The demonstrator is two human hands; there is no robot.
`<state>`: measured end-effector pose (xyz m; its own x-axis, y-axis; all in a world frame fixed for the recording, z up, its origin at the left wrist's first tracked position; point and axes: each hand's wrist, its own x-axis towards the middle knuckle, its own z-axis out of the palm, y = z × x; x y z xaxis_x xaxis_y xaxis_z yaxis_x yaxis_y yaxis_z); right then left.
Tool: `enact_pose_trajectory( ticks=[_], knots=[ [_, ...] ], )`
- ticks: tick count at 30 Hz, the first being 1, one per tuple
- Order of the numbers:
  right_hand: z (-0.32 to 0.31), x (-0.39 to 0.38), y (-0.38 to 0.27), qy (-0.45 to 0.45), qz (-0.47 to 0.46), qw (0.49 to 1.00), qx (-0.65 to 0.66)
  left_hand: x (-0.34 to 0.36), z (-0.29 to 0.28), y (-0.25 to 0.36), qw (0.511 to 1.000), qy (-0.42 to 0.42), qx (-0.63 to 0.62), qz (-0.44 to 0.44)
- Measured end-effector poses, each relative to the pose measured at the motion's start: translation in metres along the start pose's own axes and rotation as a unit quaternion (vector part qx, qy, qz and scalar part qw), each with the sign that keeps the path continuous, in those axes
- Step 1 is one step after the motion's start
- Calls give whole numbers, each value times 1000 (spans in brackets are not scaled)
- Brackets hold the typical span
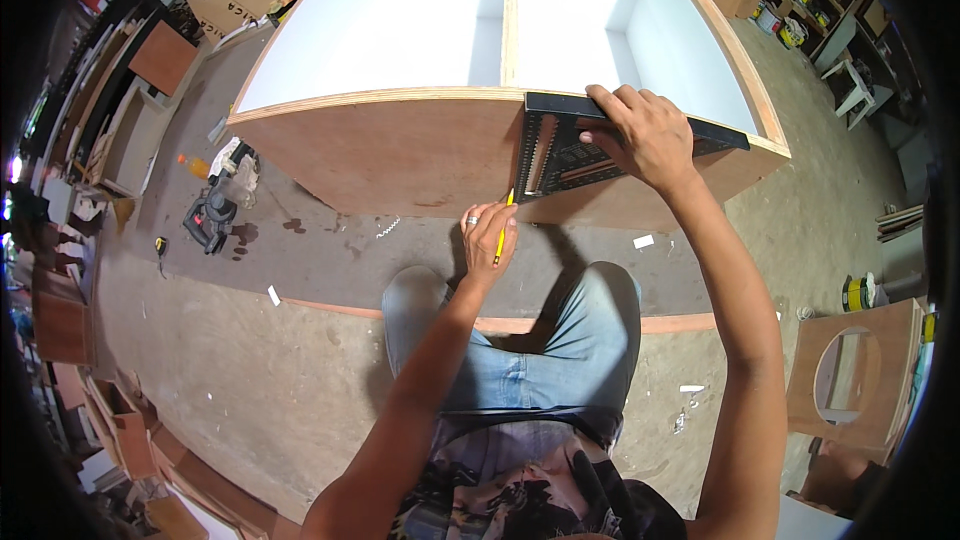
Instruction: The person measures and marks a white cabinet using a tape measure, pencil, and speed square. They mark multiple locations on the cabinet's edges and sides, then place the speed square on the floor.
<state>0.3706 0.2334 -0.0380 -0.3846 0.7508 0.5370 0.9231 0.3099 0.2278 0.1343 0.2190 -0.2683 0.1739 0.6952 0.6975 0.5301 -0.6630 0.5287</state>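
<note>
A plywood cabinet [400,155] with white inner faces and a middle divider stands in front of me. Against its near side lies a black speed square [560,145], its lip along the top edge. My right hand [645,135] is closed over that edge, fingers on top and thumb on the square's face. In my left hand [488,235] is a yellow pencil [499,246], pinched in the fingers. Its tip is beside the square's left edge, low on the plywood; whether it touches the wood I cannot tell.
On the floor to the left lie a dark power tool [209,218], an orange bottle [193,166] and a tape measure [160,246]. A wooden panel with a round hole [800,370] stands at the right. Farther off is a white plastic stool [850,90].
</note>
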Motion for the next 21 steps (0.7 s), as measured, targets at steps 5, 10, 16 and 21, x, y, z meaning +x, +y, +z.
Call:
enact_pose_trajectory(
  ticks=[5,10,16,21],
  knots=[
    [-2,-1,0,-15,7,1000,4,-9,9,-5,1000,-17,-13,-14],
    [0,-1,1,-10,6,1000,12,-4,7,-6,999,-29,-2,-26],
    [1,-1,1,0,2,1000,9,42,-13,7,993,-81,6,-91],
    [0,-4,2,-14,7,1000,2,135,-70,77,992,38,-113,-36]
  ],
)
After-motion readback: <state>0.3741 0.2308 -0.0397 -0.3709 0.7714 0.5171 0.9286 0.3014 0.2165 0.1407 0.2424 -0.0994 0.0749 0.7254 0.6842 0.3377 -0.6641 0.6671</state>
